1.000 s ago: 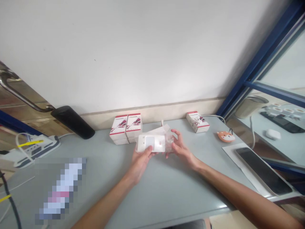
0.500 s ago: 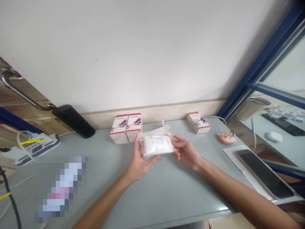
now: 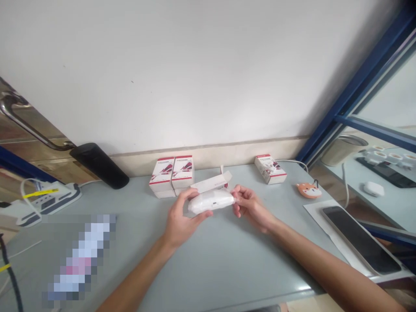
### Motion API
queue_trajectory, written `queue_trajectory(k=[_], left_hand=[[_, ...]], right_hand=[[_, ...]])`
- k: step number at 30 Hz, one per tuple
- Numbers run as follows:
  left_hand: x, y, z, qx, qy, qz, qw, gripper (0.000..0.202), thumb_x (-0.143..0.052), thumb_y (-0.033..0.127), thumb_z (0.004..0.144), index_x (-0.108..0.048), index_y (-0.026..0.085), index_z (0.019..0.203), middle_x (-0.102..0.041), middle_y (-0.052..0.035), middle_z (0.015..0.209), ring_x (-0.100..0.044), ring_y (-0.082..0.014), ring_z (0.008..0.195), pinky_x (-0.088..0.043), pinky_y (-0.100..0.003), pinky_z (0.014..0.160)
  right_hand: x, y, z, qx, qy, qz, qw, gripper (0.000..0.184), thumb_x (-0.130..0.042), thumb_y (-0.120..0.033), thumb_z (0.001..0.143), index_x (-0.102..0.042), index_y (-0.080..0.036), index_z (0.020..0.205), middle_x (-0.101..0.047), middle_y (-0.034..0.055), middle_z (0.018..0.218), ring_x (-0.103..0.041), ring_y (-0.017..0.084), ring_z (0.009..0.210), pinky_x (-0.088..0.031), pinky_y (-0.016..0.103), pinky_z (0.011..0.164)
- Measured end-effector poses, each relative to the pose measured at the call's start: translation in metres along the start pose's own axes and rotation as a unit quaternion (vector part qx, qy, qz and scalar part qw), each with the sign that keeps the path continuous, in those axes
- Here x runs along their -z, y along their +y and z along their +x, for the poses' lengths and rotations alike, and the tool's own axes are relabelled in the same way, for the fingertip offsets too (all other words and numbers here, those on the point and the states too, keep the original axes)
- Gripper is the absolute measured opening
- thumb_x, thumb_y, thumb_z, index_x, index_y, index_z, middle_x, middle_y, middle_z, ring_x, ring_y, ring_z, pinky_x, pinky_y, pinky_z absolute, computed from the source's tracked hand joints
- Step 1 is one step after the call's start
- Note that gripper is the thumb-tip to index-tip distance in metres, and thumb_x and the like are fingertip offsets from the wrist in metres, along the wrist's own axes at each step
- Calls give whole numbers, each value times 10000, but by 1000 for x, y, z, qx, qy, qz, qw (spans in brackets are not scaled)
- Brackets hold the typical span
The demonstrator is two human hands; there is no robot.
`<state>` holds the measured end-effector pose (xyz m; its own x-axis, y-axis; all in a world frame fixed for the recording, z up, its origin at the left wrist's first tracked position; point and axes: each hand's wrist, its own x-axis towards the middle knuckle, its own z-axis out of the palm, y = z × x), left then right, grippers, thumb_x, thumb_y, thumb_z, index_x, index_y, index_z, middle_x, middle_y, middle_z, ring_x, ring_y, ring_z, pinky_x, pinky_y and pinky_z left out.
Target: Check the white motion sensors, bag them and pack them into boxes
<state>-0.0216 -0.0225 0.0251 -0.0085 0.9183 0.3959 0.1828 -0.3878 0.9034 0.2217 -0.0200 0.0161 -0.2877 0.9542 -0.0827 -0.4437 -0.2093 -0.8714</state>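
Observation:
Above the desk's middle I hold a white motion detector (image 3: 212,202) wrapped in a clear plastic bag, its narrow side turned toward me. My left hand (image 3: 182,216) is closed around its left end, thumb below and fingers above. At the other end, my right hand (image 3: 251,206) pinches the right edge of the bag. Just behind the detector lies an open white carton (image 3: 212,182) with its end flap sticking out to the right; the detector and my hands cover part of it.
Two red-and-white boxes (image 3: 171,175) stand side by side by the wall. Another box (image 3: 271,169) lies at the back right, near an orange animal-face pouch (image 3: 308,190). A phone (image 3: 360,238) rests at the right edge. A black cylinder (image 3: 100,166) and a power strip (image 3: 52,203) are on the left.
The bagged detector has been tipped, so its front face has turned away and its narrow side shows. More of the open carton behind it is visible. Both hands keep their hold.

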Motion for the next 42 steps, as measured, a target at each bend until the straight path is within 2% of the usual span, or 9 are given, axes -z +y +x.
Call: queue_trajectory(k=[6, 9, 14, 19, 24, 28, 34, 39, 42], left_hand=[[2, 10, 1, 42, -44, 58, 996, 332, -928, 335, 691, -821, 286, 1002, -791, -44, 970, -698, -245, 845, -531, -307, 779], [3, 22, 6, 162, -127, 57, 977, 385, -809, 497, 826, -781, 265, 1132, -772, -44, 903, -628, -170, 587, -472, -267, 517], [11, 30, 15, 353, -276, -150, 881, 639, -627, 610, 944, -541, 335, 1514, -677, -5, 730, -566, -145, 472, -392, -226, 383], [16, 18, 11, 332, -355, -382, 786, 661, -635, 598, 923, -543, 310, 1512, -751, -100, 1001, -727, -233, 739, -560, -351, 657], [6, 19, 6, 287, -284, -321, 857, 499, -798, 358, 879, -630, 250, 1337, -739, -53, 840, -732, -211, 758, -541, -334, 714], [-7, 20, 5, 272, -207, -190, 920, 409, -713, 553, 926, -621, 179, 1063, -653, 3, 587, -651, -172, 511, -430, -259, 492], [-11, 15, 3, 290, -192, -145, 926, 614, -527, 750, 936, -544, 187, 691, -516, 20, 469, -582, -147, 423, -407, -254, 452], [2, 12, 9, 289, -207, -144, 924, 593, -537, 733, 934, -537, 194, 689, -424, 61, 443, -545, -136, 387, -398, -248, 446], [8, 10, 12, 290, -231, -87, 925, 563, -615, 727, 893, -563, 187, 745, -421, 77, 469, -557, -142, 391, -398, -246, 429]], right_hand=[[1, -2, 2, 70, -41, -141, 987, 451, -770, -603, 876, -545, -215, 846, -609, -21, 715, -529, 122, 597, -435, 280, 596], [3, -4, 2, 91, -58, -205, 973, 455, -686, -629, 936, -519, -215, 846, -578, -30, 696, -506, 123, 631, -406, 280, 637], [7, -1, 3, 63, -99, -237, 965, 443, -633, -636, 969, -539, -210, 888, -551, -33, 724, -478, 127, 674, -371, 271, 654], [9, 2, 6, 64, -48, -232, 969, 451, -654, -639, 949, -535, -210, 876, -508, -51, 692, -430, 119, 642, -318, 262, 623], [6, 9, 6, 15, 11, -142, 990, 392, -766, -530, 894, -543, -208, 891, -560, -51, 705, -464, 112, 664, -337, 256, 674], [4, 14, 5, 44, 72, -109, 990, 425, -748, -588, 894, -549, -213, 891, -608, -27, 757, -500, 122, 689, -365, 268, 686], [-1, 3, -1, 162, 46, -211, 963, 383, -698, -571, 943, -576, -224, 835, -614, 2, 733, -537, 162, 697, -422, 304, 672], [2, -6, -11, 302, -48, -422, 854, 228, -795, -410, 904, -645, -247, 957, -575, 70, 1041, -575, 208, 911, -535, 352, 780], [5, 2, -12, 372, -57, -513, 772, 580, -855, -480, 834, -566, -273, 1292, -541, 139, 1289, -601, 273, 1151, -596, 412, 886]])
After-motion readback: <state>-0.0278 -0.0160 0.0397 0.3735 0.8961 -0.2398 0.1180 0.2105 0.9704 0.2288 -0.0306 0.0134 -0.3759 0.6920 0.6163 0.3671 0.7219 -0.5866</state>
